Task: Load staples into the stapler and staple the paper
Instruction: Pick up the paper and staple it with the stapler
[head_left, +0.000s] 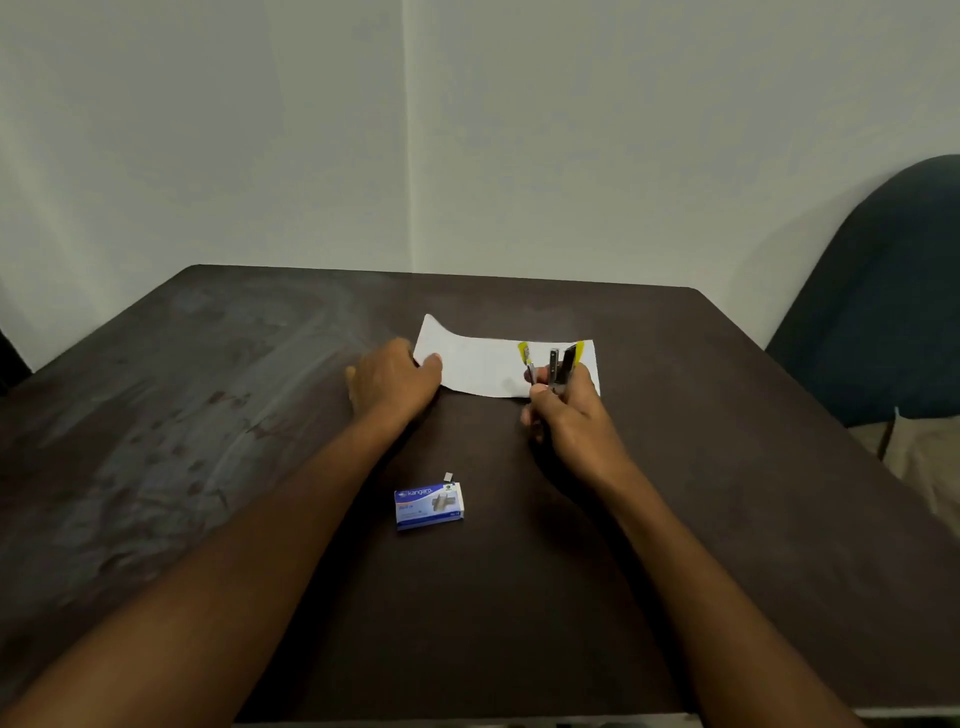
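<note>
Dark table, right grip clutching stapler, left grip holding paper

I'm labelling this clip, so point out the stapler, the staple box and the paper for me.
stapler (554, 364): head view, on its silver middle rail.
staple box (428, 505): head view, on its blue printed top face.
paper (478, 364): head view, on the bare white middle of the sheet.
</note>
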